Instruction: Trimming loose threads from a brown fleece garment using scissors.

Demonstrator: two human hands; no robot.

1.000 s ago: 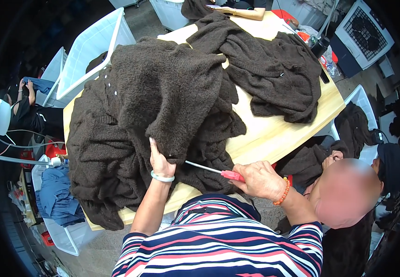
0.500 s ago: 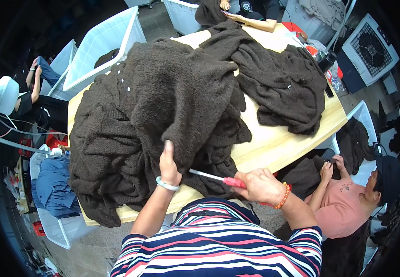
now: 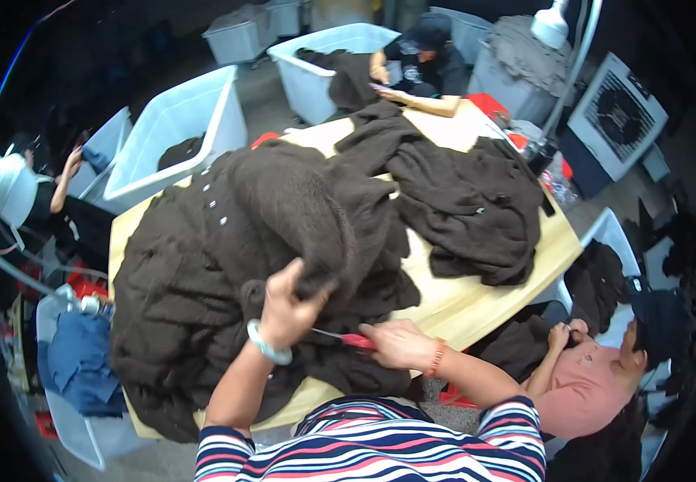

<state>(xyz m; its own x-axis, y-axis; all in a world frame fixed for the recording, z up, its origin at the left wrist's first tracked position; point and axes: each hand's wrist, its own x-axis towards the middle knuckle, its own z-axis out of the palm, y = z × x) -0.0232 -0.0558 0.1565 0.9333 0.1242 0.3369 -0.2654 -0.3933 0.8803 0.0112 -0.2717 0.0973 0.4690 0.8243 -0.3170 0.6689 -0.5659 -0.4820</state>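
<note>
A dark brown knit garment (image 3: 291,193) lies bunched over a large brown pile at the near left of the table, with small white tags on it. My left hand (image 3: 287,309) grips a fold of this garment near its closest edge, thumb and fingers closed on the cloth. My right hand (image 3: 400,344) is closed round the red handle of a tool (image 3: 358,342) with a thin metal shaft. That shaft points left toward the cloth under my left hand, and its tip is hidden or too blurred to make out.
More brown knitwear (image 3: 468,201) lies on the right of the wooden table (image 3: 492,309). White bins (image 3: 227,112) stand beyond, and a bin of blue cloth (image 3: 87,361) is at left. One co-worker (image 3: 581,386) sits at near right, others sit farther off. An air cooler (image 3: 617,116) stands far right.
My left hand has turned and bunched the garment's edge in its fingers. My right hand has moved left with the red-handled tool, closer to my left hand. The whole view has tilted up.
</note>
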